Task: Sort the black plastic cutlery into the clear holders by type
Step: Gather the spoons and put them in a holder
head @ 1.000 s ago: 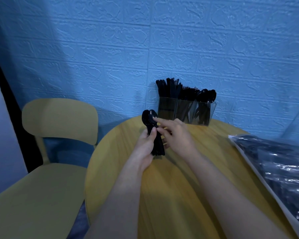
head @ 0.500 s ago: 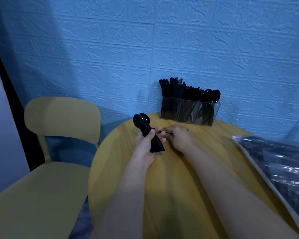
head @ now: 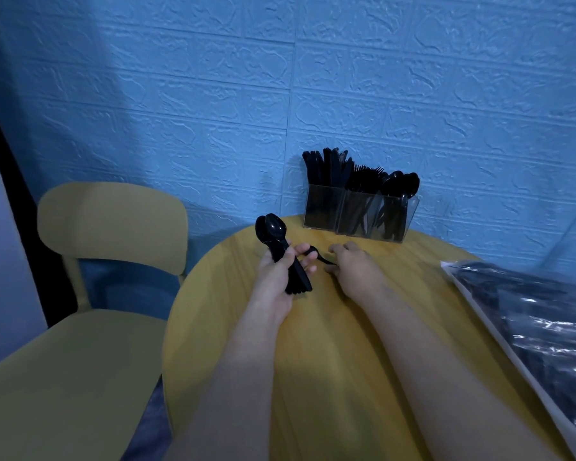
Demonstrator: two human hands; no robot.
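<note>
My left hand (head: 280, 277) grips a bundle of black plastic spoons (head: 273, 234), bowls pointing up and away, handles down by my palm. Just to its right, my right hand (head: 353, 267) lies low on the round wooden table (head: 330, 344) and pinches one thin black piece of cutlery (head: 323, 259) near my left fingertips; I cannot tell its type. Three clear holders (head: 359, 212) stand at the table's far edge against the wall, with knives on the left, forks in the middle and spoons on the right.
A clear plastic bag of more black cutlery (head: 539, 327) lies along the table's right side. A yellow chair (head: 90, 261) stands to the left of the table. A blue textured wall (head: 280, 94) rises right behind the holders.
My right hand dropped from the spoon bowls to the table and now pinches a single piece. The spoon bundle in my left hand tilted to the left.
</note>
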